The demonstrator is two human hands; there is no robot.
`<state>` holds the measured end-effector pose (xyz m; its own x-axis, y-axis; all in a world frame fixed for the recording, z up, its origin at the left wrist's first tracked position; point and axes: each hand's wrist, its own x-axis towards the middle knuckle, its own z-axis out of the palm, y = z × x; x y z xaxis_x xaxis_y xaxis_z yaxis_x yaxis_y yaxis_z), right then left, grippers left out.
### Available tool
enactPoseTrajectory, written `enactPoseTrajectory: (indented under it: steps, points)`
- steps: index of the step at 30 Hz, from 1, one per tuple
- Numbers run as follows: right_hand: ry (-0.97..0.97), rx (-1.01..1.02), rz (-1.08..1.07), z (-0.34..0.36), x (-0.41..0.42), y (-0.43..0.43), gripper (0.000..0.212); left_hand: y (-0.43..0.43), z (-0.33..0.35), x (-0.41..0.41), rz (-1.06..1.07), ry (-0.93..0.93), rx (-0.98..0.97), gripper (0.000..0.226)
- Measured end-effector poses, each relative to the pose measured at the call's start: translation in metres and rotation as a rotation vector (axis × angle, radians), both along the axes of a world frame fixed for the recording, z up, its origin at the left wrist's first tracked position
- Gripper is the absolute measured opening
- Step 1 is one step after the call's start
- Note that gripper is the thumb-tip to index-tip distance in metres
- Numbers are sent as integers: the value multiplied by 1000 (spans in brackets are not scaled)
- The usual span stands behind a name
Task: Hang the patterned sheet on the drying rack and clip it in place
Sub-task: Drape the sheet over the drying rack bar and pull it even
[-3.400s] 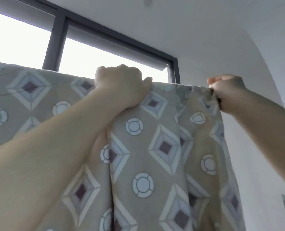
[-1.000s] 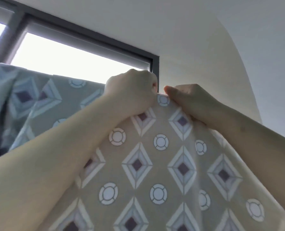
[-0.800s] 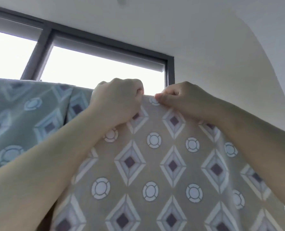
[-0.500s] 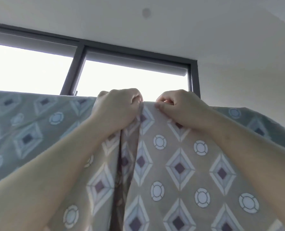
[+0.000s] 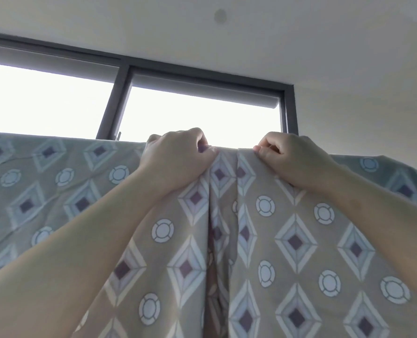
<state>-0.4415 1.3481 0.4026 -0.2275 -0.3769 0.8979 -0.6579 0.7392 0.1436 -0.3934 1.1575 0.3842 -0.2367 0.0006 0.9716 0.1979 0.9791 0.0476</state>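
The patterned sheet (image 5: 288,240), beige with diamonds and circles, hangs overhead and fills the lower view. My left hand (image 5: 175,159) grips its top edge with curled fingers. My right hand (image 5: 288,159) pinches the same edge a short way to the right. Between the hands the cloth falls in vertical folds. To the left and right the sheet's top edge runs level. The rack bar under the sheet is hidden, and no clip is in sight.
A dark-framed window (image 5: 115,103) with bright daylight stands behind the sheet. A roller blind (image 5: 202,86) is rolled up at its top. White ceiling and wall (image 5: 361,106) lie above and to the right.
My hands, touching half a second ago, have drawn a little apart along the top edge. A gathered fold now shows between them. The view has tilted slightly.
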Motion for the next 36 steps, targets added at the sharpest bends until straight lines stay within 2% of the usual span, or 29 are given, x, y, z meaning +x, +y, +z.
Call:
enactPoseTrajectory:
  steps: [3,8,11,15,26,30,32,36]
  points:
    - [15,-16,-2,-5,1,1,22,1,0,1,22,37,5,17]
    - [48,-47,8,-6,2,0,23,1,-5,-2,73,152,-37,19]
    - [65,-51,6,-8,1,2,26,1,-5,-3,52,159,-8,18]
    - [184,-79,-39,-14,-5,1,26,2,-3,-11,69,220,24,20]
    - [270,-103,-56,-23,-14,3,24,0,-8,-14,38,241,-34,20]
    - [271,-117,-38,-22,-17,2,24,1,-5,-6,4,131,34,13]
    - [283,-124,-24,-23,-17,1,23,1,-5,-3,-3,89,27,18]
    - [266,-159,34,-25,-16,0,11,1,-7,2,-34,101,48,17]
